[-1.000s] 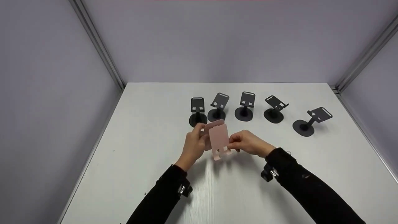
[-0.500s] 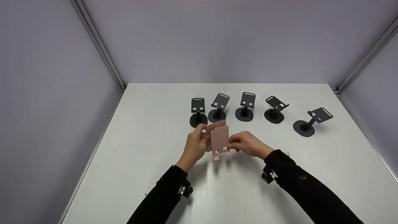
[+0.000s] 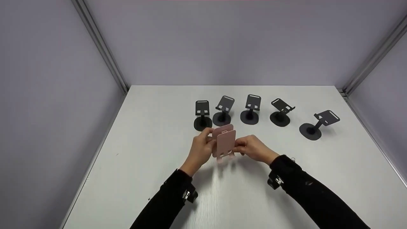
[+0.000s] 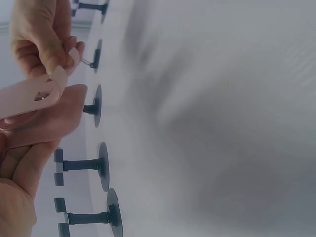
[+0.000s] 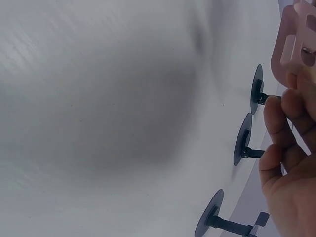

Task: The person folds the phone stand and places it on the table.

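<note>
Front plate (image 3: 226, 143) of pink stand (image 4: 64, 116) sits nearer its base (image 3: 218, 130) vs 1 s ago, your L hand (image 3: 199, 149) gripping base, R hand (image 3: 253, 148) pinching plate edge, above table (image 3: 143, 143); 5 blk stands (image 3: 249, 117) up, pink one seemingly unfinished.

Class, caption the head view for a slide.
Left hand and right hand hold a pink stand near five dark stands.

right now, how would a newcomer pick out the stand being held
On the white table, find the five dark stands toward the back. Just nearer, between the left hand and right hand, is the pink stand. Unlike its neighbours, it is pink and held by both hands.
</note>
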{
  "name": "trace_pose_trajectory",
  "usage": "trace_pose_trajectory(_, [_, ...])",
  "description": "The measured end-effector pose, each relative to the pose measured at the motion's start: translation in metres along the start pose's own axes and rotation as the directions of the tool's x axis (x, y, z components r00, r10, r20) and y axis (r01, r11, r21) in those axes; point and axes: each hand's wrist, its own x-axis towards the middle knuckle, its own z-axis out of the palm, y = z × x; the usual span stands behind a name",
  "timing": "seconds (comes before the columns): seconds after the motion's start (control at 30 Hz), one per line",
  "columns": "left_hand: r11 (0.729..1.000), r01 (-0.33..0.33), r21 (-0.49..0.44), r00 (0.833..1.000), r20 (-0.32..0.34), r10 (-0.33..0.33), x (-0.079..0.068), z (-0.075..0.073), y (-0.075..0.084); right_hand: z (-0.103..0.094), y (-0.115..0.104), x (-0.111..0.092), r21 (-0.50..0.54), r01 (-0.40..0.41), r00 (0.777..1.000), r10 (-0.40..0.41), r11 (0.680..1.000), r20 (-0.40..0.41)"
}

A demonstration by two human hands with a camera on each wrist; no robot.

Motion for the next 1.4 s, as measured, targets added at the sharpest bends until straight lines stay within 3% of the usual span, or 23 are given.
trace_pose_trajectory(0.33, [1.000, 0.016, 0.003, 1.000, 0.006, -0.016, 0.001, 0.000, 0.000, 0.001, 0.002, -0.001, 0.005, 0.015, 1.000, -0.015, 1.000, -0.012])
trace_pose_trajectory(0.63, [1.000, 0.021, 0.009, 1.000, 0.013, -0.021, 0.000, -0.001, -0.003, 0.002, -0.001, -0.003, 0.006, -0.036, 0.999, 0.036, 0.999, 0.015])
trace_pose_trajectory(0.9, [0.994, 0.102, -0.036, 0.994, 0.043, -0.100, 0.000, -0.004, -0.007, 0.000, -0.007, -0.003, 0.073, -0.107, 0.994, 0.104, 0.992, 0.042])
trace_pose_trajectory(1.0, [0.994, 0.104, -0.040, 0.993, 0.060, -0.101, 0.000, -0.003, -0.009, 0.000, -0.008, -0.003, 0.115, -0.124, 0.992, 0.120, 0.986, 0.042])
trace_pose_trajectory(1.4, [0.981, 0.180, -0.067, 0.979, 0.108, -0.172, 0.000, -0.002, -0.012, -0.005, -0.012, -0.004, 0.236, -0.176, 0.983, 0.183, 0.956, -0.008])
